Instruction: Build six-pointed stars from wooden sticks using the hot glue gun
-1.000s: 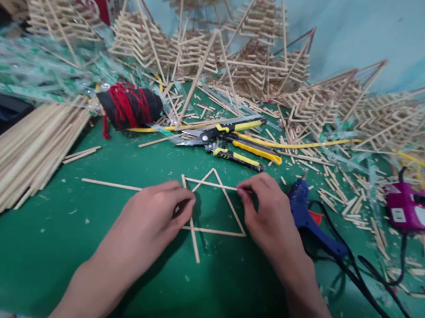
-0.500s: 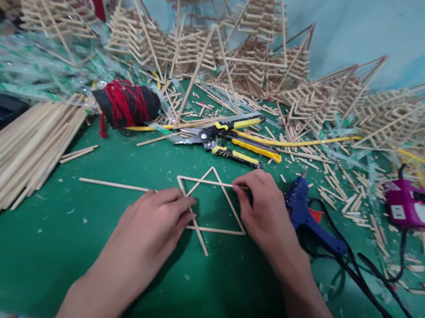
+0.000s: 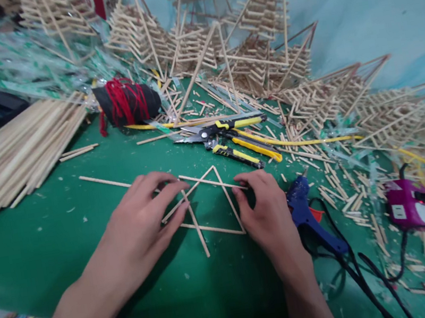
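Observation:
A flat frame of thin wooden sticks, a triangle with crossing sticks, lies on the green mat. My left hand rests over its left side, fingertips pinching a loose upright stick near the crossing. My right hand holds the right end of the cross stick at the triangle's right edge. A long single stick runs off to the left from under my left hand.
A blue glue gun with black cord lies just right of my right hand. Yellow-handled cutters lie behind the frame. A stick bundle is at left, a red-threaded black spool behind, finished stick pyramids across the back, a purple power unit at right.
The loose upright stick has tilted, its lower end swinging right. My left hand's fingers have spread and shifted up over the frame's left corner. My right hand stays on the cross stick.

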`<state>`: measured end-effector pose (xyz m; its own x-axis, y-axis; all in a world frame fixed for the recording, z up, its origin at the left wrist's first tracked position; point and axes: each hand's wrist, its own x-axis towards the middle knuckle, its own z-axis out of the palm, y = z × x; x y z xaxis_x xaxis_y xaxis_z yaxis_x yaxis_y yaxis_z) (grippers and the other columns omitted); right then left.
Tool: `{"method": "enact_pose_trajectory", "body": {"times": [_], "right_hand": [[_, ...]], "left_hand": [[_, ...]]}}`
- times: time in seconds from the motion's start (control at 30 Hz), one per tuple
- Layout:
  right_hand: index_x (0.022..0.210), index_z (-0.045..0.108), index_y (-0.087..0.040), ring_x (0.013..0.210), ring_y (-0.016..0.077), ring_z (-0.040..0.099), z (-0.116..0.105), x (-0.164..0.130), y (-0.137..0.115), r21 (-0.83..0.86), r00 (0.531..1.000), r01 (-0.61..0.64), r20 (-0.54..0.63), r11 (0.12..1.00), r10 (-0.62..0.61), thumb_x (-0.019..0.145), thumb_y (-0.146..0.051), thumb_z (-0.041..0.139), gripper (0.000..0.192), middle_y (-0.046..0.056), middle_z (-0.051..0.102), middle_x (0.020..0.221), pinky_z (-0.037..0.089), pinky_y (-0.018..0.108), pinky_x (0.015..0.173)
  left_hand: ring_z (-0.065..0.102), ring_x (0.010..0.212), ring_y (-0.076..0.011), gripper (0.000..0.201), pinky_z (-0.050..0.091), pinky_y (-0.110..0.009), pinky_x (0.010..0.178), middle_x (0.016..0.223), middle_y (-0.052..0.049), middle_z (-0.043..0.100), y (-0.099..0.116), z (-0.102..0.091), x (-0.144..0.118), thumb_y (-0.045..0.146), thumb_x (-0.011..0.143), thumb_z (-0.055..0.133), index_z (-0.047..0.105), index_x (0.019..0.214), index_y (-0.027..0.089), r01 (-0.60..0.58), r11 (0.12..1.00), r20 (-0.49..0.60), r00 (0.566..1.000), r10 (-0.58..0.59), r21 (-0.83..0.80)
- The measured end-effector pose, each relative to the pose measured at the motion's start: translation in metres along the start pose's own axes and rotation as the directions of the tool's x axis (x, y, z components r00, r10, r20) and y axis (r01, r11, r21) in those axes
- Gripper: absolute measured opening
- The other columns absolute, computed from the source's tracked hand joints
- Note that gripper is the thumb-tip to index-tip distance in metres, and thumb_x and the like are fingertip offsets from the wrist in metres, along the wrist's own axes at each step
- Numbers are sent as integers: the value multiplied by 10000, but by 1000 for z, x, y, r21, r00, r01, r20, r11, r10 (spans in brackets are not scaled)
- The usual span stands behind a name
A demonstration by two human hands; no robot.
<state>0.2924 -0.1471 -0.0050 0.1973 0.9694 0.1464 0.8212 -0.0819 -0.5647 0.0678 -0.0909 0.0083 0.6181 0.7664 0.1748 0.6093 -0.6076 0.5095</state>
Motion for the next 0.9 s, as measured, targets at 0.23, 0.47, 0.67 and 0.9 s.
{"method": "enact_pose_trajectory", "body": {"times": [0.23, 0.47, 0.67, 0.9], "right_hand": [[1179, 655, -210, 1086, 281, 570, 2, 0, -1, -22, 991, 136, 12, 990, -136, 965, -141, 548, 249, 116, 639, 1131, 506, 457, 930], [1129, 697, -189, 1027, 265, 547, 7, 6, -6, -60, 984, 177, 29, 982, -176, 1001, -104, 465, 279, 125, 649, 1089, 492, 459, 909], [1153, 689, -178, 1052, 267, 550, 9, 9, -8, -44, 986, 156, 60, 987, -153, 991, -82, 443, 310, 130, 656, 1113, 484, 453, 908], [1113, 684, -177, 1043, 241, 599, 4, 11, -14, 70, 970, 232, -86, 970, -226, 1013, -129, 457, 253, 116, 677, 1059, 516, 435, 935]], "left_hand": [[539, 1329, -269, 337, 466, -440, 1119, 1430, -87, 548, -13, -2, -10, 311, 1053, 496, 496, 1389, 285, 30, 999, -23, 999, -29, 34], [558, 1149, -301, 316, 438, -451, 951, 1243, -96, 659, -67, -30, -8, 349, 1072, 362, 635, 1192, 246, 20, 927, 57, 997, -44, 374], [589, 981, -260, 344, 392, -376, 806, 1058, -62, 721, -81, -33, -4, 355, 1056, 361, 679, 977, 253, -34, 932, 76, 997, 7, 360], [630, 882, -176, 192, 458, -307, 802, 1015, -48, 705, -50, -47, 7, 268, 998, 572, 719, 1105, 208, 24, 998, -238, 971, -10, 57]]}}
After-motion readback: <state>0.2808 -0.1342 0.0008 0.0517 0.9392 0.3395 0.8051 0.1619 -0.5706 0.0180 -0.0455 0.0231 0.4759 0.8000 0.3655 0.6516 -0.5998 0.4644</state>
